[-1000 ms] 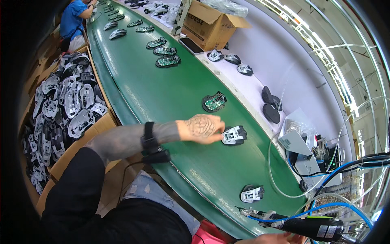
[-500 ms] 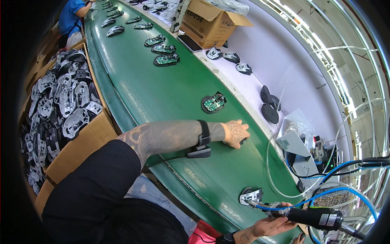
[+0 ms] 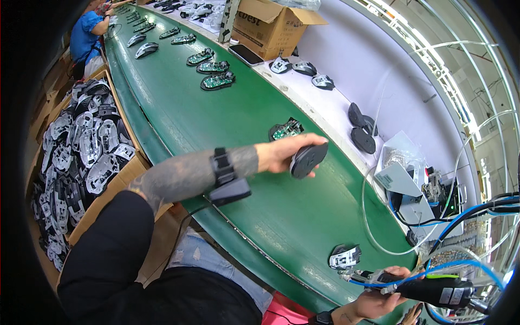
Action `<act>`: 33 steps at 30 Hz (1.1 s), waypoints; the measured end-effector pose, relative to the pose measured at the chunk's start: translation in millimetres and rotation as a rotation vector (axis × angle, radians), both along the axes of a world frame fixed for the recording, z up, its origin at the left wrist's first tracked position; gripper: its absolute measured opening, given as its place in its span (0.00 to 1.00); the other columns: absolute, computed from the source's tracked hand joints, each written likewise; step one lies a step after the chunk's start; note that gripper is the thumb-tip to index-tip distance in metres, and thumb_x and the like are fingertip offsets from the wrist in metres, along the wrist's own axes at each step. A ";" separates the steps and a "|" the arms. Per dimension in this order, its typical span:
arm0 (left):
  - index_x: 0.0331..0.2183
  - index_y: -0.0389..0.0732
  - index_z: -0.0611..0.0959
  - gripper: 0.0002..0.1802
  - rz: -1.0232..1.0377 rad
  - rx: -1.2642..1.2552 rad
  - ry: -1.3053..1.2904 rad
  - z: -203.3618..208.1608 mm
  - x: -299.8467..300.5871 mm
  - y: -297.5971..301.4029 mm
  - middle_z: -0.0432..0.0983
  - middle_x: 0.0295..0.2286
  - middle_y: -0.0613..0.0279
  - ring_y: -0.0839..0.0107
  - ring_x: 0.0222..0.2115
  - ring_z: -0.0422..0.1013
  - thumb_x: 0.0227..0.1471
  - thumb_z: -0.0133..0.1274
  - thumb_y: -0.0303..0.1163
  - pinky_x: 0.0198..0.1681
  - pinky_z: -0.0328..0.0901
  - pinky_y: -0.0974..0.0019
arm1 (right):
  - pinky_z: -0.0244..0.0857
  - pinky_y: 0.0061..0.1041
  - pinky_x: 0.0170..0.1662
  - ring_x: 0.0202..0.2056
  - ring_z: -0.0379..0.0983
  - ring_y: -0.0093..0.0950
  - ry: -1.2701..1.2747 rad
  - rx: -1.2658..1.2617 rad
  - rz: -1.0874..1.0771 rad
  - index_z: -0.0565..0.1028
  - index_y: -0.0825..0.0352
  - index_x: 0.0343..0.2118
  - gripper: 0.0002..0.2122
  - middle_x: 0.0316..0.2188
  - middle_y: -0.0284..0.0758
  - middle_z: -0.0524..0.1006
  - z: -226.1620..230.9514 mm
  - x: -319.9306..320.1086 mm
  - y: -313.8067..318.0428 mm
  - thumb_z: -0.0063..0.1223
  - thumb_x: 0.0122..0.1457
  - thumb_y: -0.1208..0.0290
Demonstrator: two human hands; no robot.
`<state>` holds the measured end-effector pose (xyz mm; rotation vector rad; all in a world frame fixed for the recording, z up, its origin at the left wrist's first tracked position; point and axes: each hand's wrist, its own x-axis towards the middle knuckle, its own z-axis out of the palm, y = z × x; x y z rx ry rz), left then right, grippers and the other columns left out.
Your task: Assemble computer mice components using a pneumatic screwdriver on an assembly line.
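My left hand [image 3: 281, 154] is closed round a black computer mouse [image 3: 309, 161], raised above the green conveyor belt [image 3: 254, 200] with its flat underside showing. Just beyond that hand, partly covered by it, lies an open mouse base with a green circuit board [image 3: 286, 129]. At the lower right, my right hand [image 3: 379, 300] is wrapped round a black powered screwdriver [image 3: 433, 291] fed by a blue hose. The tool's tip is close to a partly assembled mouse with a white inner frame [image 3: 344, 257]; whether they touch I cannot tell.
Several mouse bases with boards [image 3: 218, 80] line the belt's far part. A carton [image 3: 143, 168] of mouse shells stands at left. On the white ledge are a cardboard box [image 3: 271, 30], a phone [image 3: 245, 54] and black mouse parts [image 3: 362, 140]. Another person [image 3: 86, 32] works far left.
My left hand has lifted the mouse off the belt and drawn it back to the left, its underside now visible. My right hand still holds the screwdriver near the white-framed mouse.
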<state>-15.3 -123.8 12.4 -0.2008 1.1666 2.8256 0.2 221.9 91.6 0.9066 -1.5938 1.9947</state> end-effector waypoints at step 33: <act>0.58 0.42 0.57 0.35 -0.075 0.252 0.148 -21.7 50.9 104.2 0.62 0.50 0.55 0.68 0.38 0.69 0.48 0.47 0.30 0.40 0.71 0.62 | 0.54 0.26 0.29 0.19 0.60 0.23 0.064 -0.239 0.622 0.64 0.69 0.44 0.21 0.19 0.31 0.62 66.3 -31.2 -53.8 0.41 0.61 0.52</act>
